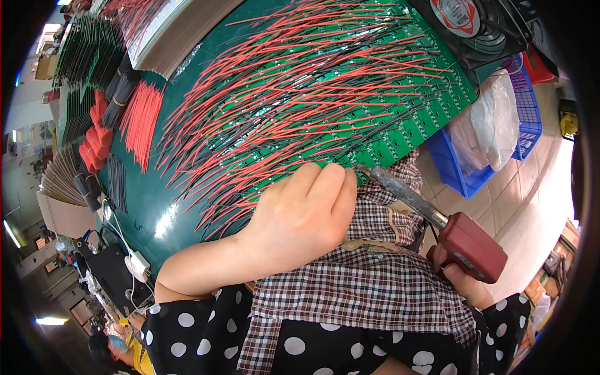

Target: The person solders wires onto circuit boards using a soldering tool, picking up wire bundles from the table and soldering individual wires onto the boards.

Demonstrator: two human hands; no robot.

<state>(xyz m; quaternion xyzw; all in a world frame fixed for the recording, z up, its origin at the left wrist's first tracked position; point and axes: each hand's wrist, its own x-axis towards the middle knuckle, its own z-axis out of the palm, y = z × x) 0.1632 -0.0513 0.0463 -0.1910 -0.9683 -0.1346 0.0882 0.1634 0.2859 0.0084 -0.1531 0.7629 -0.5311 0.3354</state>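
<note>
The soldering gun (465,240) sits gripped in her right hand (459,278), tip at the green circuit boards (400,134). Her left hand (303,209) rests curled beside the tip; whether it holds anything, I cannot tell.

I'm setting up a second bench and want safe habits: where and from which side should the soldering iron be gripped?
Grip the soldering iron by its red handle, coming from the person's right and near side, as the right hand does. The dark metal barrel points up-left toward the green circuit boards, so the fingers belong behind it, away from the tip.
</note>
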